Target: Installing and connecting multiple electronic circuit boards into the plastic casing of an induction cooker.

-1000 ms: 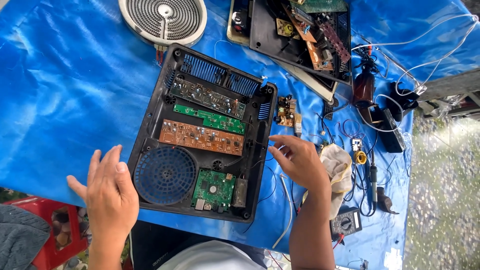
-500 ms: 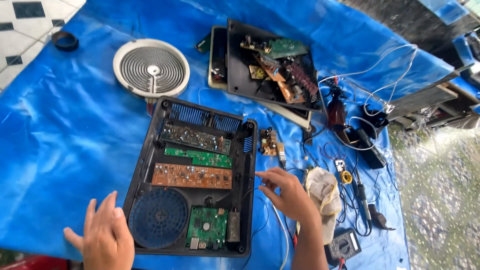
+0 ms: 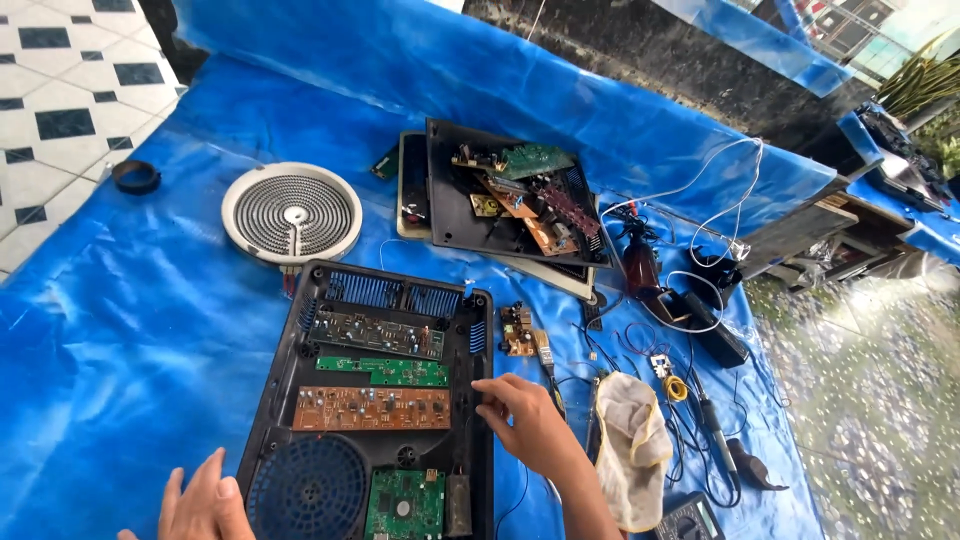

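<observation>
While the left hand point(image 3: 205, 500) lies open, the right hand's point(image 3: 530, 425) loosely curled fingers point(image 3: 487, 397) touch the black casing point(image 3: 478, 360).

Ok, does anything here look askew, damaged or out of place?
Yes: loose circuit boards lie jumbled at angles in the second black casing, and a small board sits alone on the blue tarp beside the open casing.

heating coil point(image 3: 292, 212) behind open casing point(image 3: 380, 400) | cloth point(image 3: 634, 445) right
</observation>
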